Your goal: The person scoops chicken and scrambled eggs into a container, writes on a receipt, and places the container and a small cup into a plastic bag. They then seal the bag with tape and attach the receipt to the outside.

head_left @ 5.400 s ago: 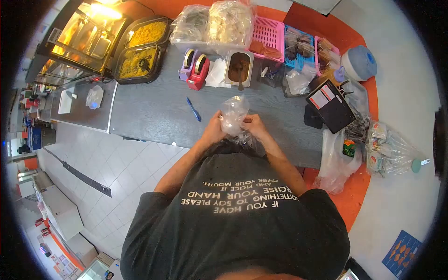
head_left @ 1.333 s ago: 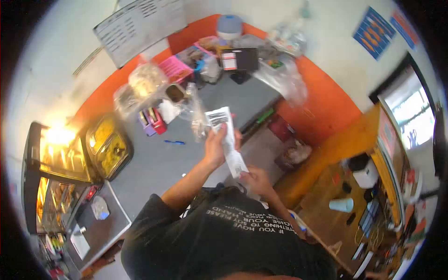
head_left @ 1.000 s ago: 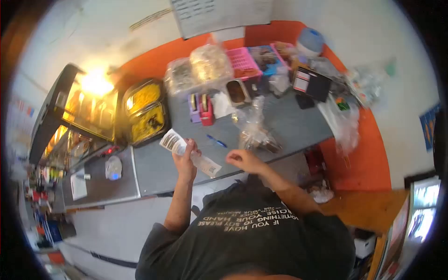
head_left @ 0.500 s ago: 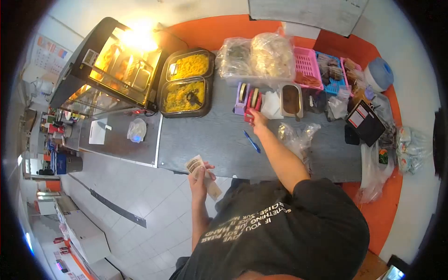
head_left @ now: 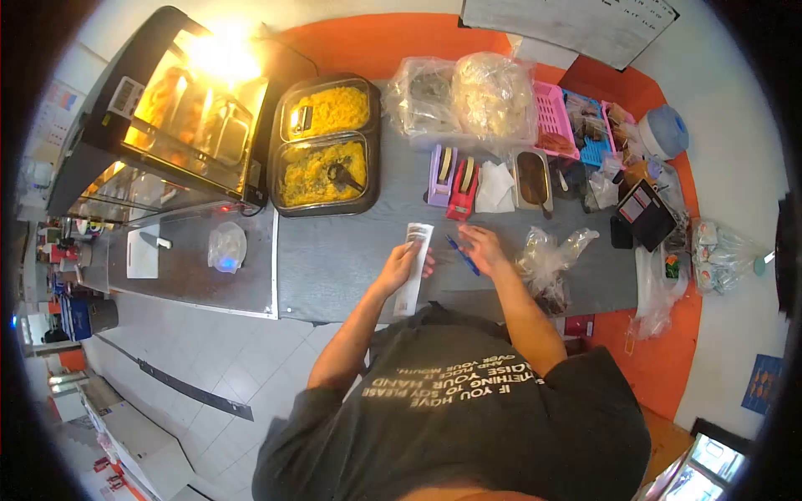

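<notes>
Your left hand [head_left: 403,264] pinches a long, narrow printed paper slip [head_left: 413,267] flat over the matte grey counter [head_left: 334,259], just below the red tape dispenser [head_left: 464,189]. Your right hand [head_left: 484,248], fingers curled, grips a slim blue pen [head_left: 460,254] beside the slip; a crinkled clear plastic bag [head_left: 547,260] lies right of it.

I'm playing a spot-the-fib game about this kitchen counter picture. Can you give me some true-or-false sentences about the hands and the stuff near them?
1. The left hand holds a long paper slip. True.
2. The right hand is inside the trays of yellow food. False: it is over the grey counter, by the blue pen.
3. Two tape holders, one purple and one red, stand behind the hands. True.
4. The clear plastic bag is in the left hand. False: it lies on the counter, to the right of the right hand.
5. The pen is red. False: it is blue.
</notes>
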{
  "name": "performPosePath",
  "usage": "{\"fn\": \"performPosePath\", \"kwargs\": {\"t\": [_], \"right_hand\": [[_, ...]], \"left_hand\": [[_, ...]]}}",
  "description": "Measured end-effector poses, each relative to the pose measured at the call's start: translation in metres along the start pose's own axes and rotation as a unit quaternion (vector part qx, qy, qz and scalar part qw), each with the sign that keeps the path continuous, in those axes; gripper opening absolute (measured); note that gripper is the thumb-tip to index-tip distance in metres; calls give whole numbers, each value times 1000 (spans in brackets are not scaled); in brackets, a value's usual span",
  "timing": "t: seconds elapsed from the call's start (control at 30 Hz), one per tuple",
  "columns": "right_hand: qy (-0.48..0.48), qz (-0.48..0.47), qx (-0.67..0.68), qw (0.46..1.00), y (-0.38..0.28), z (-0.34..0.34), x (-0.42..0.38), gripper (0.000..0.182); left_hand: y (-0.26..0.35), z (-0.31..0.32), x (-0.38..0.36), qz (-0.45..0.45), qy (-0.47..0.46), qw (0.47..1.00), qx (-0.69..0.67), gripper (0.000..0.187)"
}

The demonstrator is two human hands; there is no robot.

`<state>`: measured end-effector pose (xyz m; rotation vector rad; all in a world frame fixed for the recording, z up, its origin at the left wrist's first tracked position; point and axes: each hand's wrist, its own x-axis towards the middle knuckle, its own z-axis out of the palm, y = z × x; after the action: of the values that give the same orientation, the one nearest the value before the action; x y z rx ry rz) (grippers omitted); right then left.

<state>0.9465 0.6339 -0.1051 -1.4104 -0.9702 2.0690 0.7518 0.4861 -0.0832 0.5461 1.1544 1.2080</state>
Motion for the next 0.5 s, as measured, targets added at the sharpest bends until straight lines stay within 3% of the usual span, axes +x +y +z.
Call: {"fn": "performPosePath", "kwargs": {"t": [0.07,0.1,0.17,0.2,0.23,0.3,0.33,0.43,0.47,0.5], "right_hand": [[-150,-31,126,980,-24,36,-32,18],[-140,-34,126,981,-22,48,-32,18],[2,-136,-49,990,-23,72,-28,21],[79,-110,-89,987,-28,78,-26,24],[86,-114,-88,986,-28,81,-16,24],[137,-309,-66,939,-25,82,5,24],[137,-344,-129,920,-37,81,1,31],[232,-356,-188,885,-29,61,33,47],[264,-289,-208,896,-11,34,65,59],[266,-286,-206,897,-3,24,77,59]], "left_hand": [[-3,1,20,-29,-53,998,4,41],[-4,4,26,-32,-62,998,2,41],[-1,13,37,-50,-108,993,-23,41],[3,17,39,-60,-115,991,-29,39],[7,17,39,-60,-123,990,-27,39],[12,13,35,-143,-140,979,-28,35],[6,7,32,-165,-124,978,-37,33],[-2,-24,17,-189,-104,974,-68,33],[-6,-36,12,-186,-91,973,-103,33],[-5,-46,4,-190,-92,972,-101,33]]}}
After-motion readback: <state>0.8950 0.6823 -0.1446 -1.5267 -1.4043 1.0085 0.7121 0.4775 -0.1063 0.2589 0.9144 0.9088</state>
